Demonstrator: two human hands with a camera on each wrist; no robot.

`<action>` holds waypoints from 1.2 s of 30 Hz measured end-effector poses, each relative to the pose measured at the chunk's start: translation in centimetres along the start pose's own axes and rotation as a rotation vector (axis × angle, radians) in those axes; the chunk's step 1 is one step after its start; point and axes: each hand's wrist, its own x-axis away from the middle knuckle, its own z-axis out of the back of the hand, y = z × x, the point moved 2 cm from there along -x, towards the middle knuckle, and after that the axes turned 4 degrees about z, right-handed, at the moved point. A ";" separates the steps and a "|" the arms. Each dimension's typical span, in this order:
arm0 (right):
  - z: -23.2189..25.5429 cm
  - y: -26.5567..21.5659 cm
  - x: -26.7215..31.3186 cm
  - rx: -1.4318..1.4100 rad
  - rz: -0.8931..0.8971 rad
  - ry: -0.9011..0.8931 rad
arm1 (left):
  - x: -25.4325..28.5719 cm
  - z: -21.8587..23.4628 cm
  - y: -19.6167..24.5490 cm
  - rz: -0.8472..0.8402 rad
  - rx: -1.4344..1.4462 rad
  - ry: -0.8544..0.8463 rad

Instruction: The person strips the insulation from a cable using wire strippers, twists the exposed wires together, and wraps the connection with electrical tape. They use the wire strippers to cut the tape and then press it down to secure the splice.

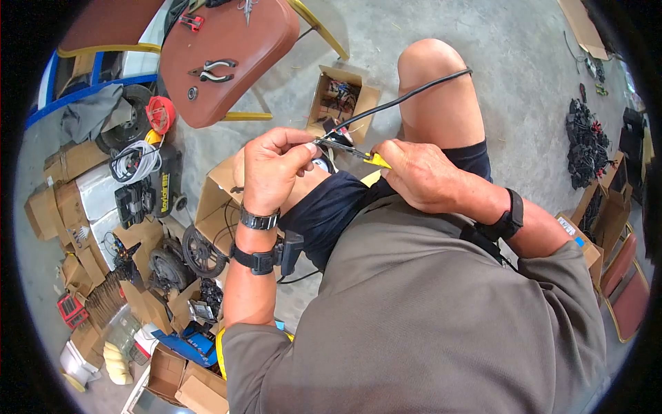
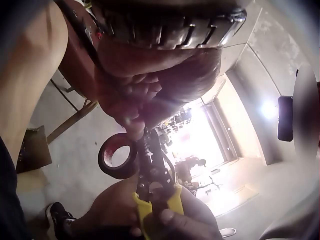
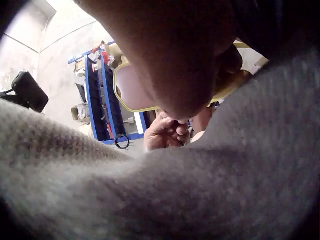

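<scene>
My right hand (image 1: 424,172) grips a wire stripper (image 2: 152,172) by its yellow handles (image 1: 378,161). Its dark metal head points toward my left hand (image 1: 272,165), whose thumb and index finger pinch a thin wire end right at the tool's tip. From there a thick black cable (image 1: 407,93) stretches over my bare knee, with thin stripped strands near the fingers. In the left wrist view, a roll of black tape (image 2: 106,159) shows beside the stripper's head. The right wrist view is mostly filled by sleeve cloth and forearm, with the left hand (image 3: 167,132) beyond.
A brown chair (image 1: 238,48) at the upper left bears pliers (image 1: 215,71) and a small tape roll (image 1: 193,93). An open carton (image 1: 369,103) of parts stands on the floor ahead. Boxes, wheels and a red helmet (image 1: 160,114) crowd the left; bundled black cables (image 1: 586,141) lie right.
</scene>
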 end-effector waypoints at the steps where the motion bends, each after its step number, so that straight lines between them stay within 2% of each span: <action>1: -0.1 0.2 0.1 -0.033 -0.016 -0.008 | -0.1 0.1 -0.1 0.003 0.009 -0.009; 8: 0.2 0.0 0.1 -0.122 -0.024 -0.021 | -0.5 0.1 -0.3 0.038 0.055 0.001; 11: 0.0 0.2 0.1 -0.118 0.009 0.033 | -0.6 0.2 -0.2 0.065 0.066 0.023; 17: 0.6 0.9 0.7 -0.271 0.021 0.053 | -1.0 0.3 0.2 0.111 0.117 0.029; 24: 1.0 0.6 0.4 -0.318 -0.041 -0.021 | -1.4 0.7 0.2 0.170 0.208 -0.017; 32: 1.9 0.8 0.6 -0.362 -0.081 -0.024 | -1.4 0.8 -0.1 0.111 0.196 -0.025; 36: 4.9 -0.8 0.6 -0.407 -0.145 -0.121 | -1.3 0.6 -0.3 0.086 0.145 -0.008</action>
